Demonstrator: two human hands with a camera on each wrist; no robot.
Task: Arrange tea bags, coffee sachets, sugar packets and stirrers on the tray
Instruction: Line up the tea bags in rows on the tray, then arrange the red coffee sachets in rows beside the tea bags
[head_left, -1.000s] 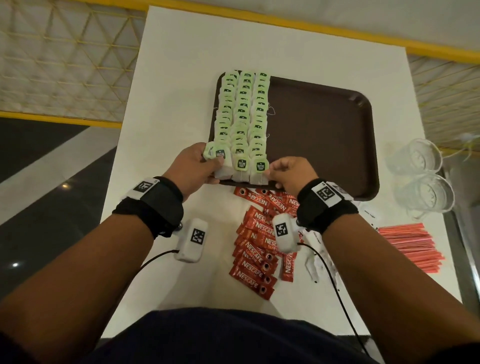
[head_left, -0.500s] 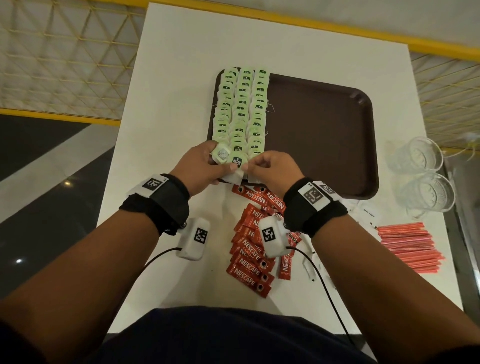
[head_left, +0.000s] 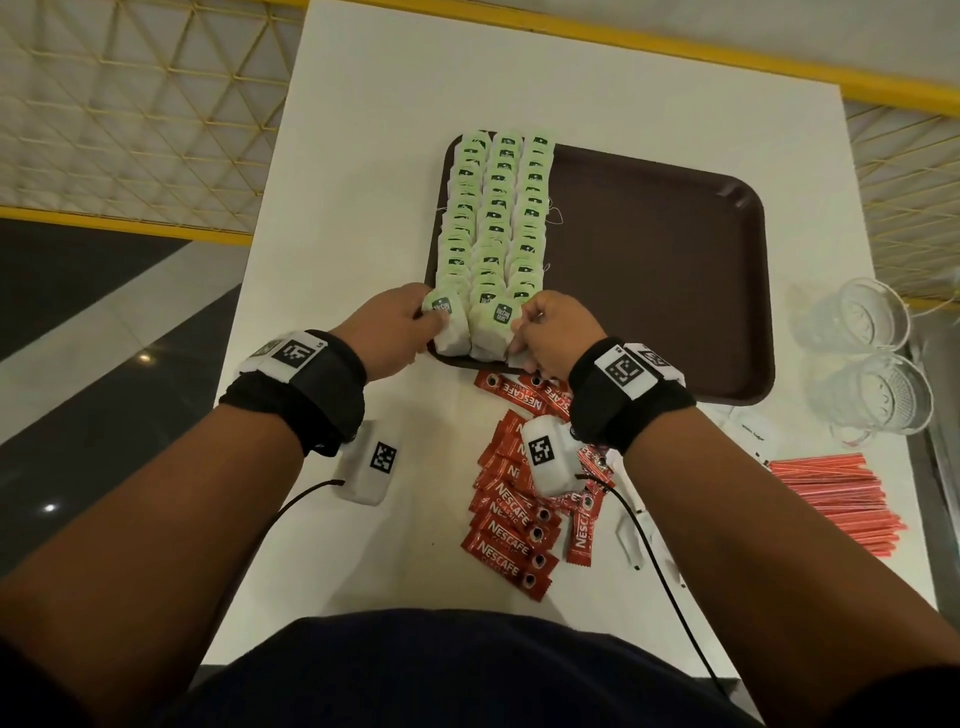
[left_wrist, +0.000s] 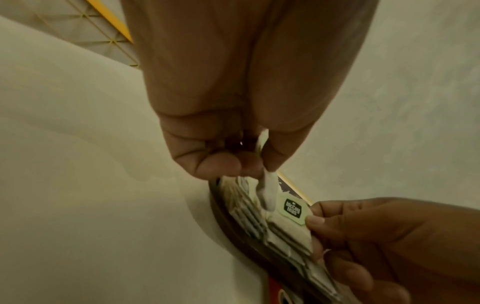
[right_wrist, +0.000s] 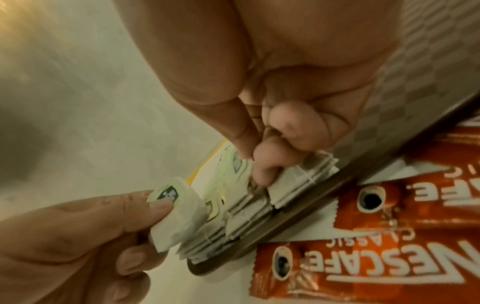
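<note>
On the white counter (head_left: 363, 156) the left hand (head_left: 387, 327) pinches a tea bag (head_left: 448, 327) at the near left corner of the brown tray (head_left: 665, 270). Three overlapping rows of green-tagged tea bags (head_left: 493, 218) fill the tray's left side. The right hand (head_left: 558, 332) has curled fingers (right_wrist: 265, 168) pressed onto the near end of the right row. Red coffee sachets (head_left: 514, 519) lie near the tray; red stirrers (head_left: 836, 499) and two glasses (head_left: 878, 364) sit right.

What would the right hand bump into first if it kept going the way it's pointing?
Probably the green-tagged white tea bags its fingers already touch: the right hand points up the brown plastic tray along those rows.
</note>
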